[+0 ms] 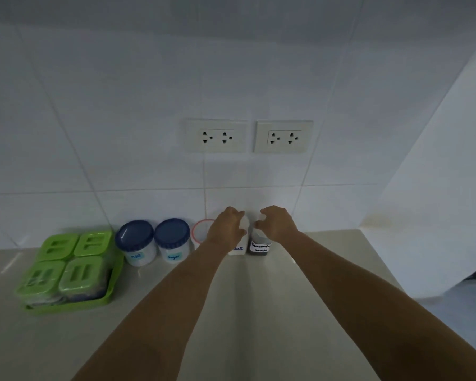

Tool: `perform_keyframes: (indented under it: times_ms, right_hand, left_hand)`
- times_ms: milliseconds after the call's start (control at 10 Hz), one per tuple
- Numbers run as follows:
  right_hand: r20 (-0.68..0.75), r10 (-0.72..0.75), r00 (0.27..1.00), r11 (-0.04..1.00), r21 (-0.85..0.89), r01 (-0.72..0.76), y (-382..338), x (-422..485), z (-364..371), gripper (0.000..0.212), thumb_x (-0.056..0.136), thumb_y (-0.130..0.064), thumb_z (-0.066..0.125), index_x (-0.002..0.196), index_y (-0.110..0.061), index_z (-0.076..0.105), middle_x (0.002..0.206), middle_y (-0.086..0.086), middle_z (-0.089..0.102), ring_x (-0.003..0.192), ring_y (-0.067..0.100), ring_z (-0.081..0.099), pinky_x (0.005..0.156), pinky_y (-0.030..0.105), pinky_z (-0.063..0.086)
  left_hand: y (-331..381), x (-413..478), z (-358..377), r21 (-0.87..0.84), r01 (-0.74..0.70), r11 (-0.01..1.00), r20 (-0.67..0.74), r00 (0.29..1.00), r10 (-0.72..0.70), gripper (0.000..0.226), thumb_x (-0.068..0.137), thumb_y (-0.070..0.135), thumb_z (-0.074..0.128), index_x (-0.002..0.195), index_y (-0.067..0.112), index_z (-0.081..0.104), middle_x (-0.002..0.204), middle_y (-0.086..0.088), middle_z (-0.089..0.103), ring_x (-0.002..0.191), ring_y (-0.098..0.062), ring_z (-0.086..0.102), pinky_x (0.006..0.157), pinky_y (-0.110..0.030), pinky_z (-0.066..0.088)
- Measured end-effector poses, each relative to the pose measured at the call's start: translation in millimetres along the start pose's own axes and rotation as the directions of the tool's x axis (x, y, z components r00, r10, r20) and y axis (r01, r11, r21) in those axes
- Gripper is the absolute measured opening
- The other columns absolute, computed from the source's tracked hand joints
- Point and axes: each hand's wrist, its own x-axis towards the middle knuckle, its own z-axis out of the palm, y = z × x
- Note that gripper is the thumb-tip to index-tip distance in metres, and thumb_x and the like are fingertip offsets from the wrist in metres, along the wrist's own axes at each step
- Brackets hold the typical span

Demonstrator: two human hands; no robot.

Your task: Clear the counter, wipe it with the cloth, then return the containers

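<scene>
Against the tiled wall at the back of the beige counter (pixel 259 312) stands a row of containers. My left hand (pixel 227 228) is wrapped around the white bottle labelled Salt (pixel 238 248). My right hand (pixel 276 224) curls over the top of the dark bottle labelled Seasoning sauce (pixel 259 247), fingers bent around its neck. Left of them stand a clear container with a red-rimmed lid (pixel 201 232), partly hidden by my left hand, and two blue-lidded jars (pixel 135 243) (pixel 173 240). No cloth is in view.
A green tray (pixel 66 306) holding several green-lidded boxes sits at the left. Two double wall sockets (pixel 216 136) (pixel 283 136) are above the bottles. The counter ends at a side wall on the right (pixel 423 188).
</scene>
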Motion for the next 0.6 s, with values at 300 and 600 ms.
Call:
perform_keyframes:
  times_ms: [300,600]
  right_hand:
    - [0.092,-0.037,0.995,0.997,-0.067,0.043,-4.2,3.3,3.1,0.045,0.103,-0.024,0.037,0.142,-0.002,0.04,0.152,0.013,0.038,0.141,0.024,0.033,0.113,0.027,0.02]
    - [0.157,-0.033,0.987,0.996,-0.076,0.046,-4.0,-15.4,-4.2,0.051,0.101,-0.025,0.033,0.147,-0.004,0.025,0.154,0.012,0.029,0.139,0.035,0.034,0.112,0.04,0.031]
  left_hand:
    - [-7.6,0.1,7.6,0.09,-0.034,0.995,0.009,0.999,0.034,0.056,0.098,0.024,0.047,0.149,0.013,0.027,0.158,-0.007,0.024,0.144,-0.023,0.025,0.116,-0.032,0.024]
    - [-9.0,-16.0,-0.4,0.281,-0.082,0.956,0.01,0.997,0.082,0.055,0.1,0.02,0.037,0.151,0.011,0.018,0.162,-0.006,0.007,0.149,-0.023,0.009,0.122,-0.039,0.013]
